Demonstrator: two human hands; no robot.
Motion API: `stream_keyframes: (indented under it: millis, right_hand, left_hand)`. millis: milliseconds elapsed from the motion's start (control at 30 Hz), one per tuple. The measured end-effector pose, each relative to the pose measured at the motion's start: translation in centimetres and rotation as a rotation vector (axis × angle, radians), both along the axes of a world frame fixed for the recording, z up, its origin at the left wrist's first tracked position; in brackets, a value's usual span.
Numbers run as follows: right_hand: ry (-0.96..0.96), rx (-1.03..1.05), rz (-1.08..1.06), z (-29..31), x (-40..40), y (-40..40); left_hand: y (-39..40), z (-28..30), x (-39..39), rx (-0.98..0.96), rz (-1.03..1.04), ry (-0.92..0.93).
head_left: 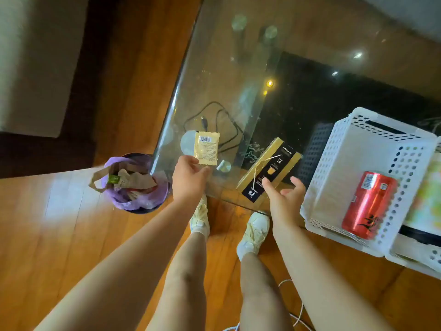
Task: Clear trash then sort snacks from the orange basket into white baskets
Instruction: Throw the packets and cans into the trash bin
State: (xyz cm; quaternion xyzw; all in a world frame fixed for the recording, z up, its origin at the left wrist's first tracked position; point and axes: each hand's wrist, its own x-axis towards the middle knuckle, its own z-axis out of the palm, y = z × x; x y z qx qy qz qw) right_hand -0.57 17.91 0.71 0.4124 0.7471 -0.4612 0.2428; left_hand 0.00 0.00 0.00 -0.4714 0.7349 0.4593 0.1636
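Observation:
My left hand (189, 179) pinches a small beige sachet (206, 148) by its lower edge, above the glass table's near corner. Beside the table on the floor stands a trash bin (133, 187) with a purple liner, holding a brown paper bag and scraps. My right hand (285, 194) hovers open, fingers spread, just at the near end of a gold and black carton (269, 168) that lies flat on the glass. A white basket (334, 163) at the right holds a red can (368, 206) lying on its side. No orange basket is in view.
The glass table (238, 68) has a black cable (222, 125) coiled on it near the sachet. A second white basket (424, 254) touches the first at the far right edge. My feet in pale shoes stand on the wooden floor, with a white cord behind them.

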Motion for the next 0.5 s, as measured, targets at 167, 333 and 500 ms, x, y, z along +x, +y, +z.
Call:
stream_keyframes:
  millis: [167,333,500]
  right_hand:
    - [-0.009,0.130,-0.014,-1.6,-0.2,-1.0]
    - [-0.025,0.069,-0.044,-2.3,-0.1,-1.3]
    - [-0.060,0.014,-0.077,-2.7,-0.2,-1.6]
  left_hand:
    - [-0.2,-2.2,-1.2,-0.192,-0.046,-0.027]
    - [-0.3,-3.5,-1.9,-0.360,-0.175,-0.076]
    - [-0.8,-3.6,-2.3,-0.391,-0.245,-0.130]
